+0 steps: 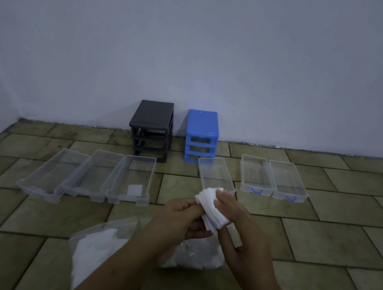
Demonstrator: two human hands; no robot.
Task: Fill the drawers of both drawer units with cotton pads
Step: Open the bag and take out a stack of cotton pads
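From the head camera, both hands met at centre over a tiled floor; the left hand (181,215) pinched one edge of a white stack of cotton pads (212,209), and the right hand (235,225) curled around its other side. The nearest clear drawer (217,174) lay just beyond the stack, its long axis running away towards the wall, slightly nearer the right hand. 3 clear drawers (94,175) sat side by side to the left, the rightmost holding what looked like 1 pad; 2 more drawers (274,179) stood to the right. A plastic bag of pads (101,251) lay under the forearms. Against the plain wall stood a black drawer unit (151,129) and a blue drawer unit (200,136), apparently emptied of drawers.
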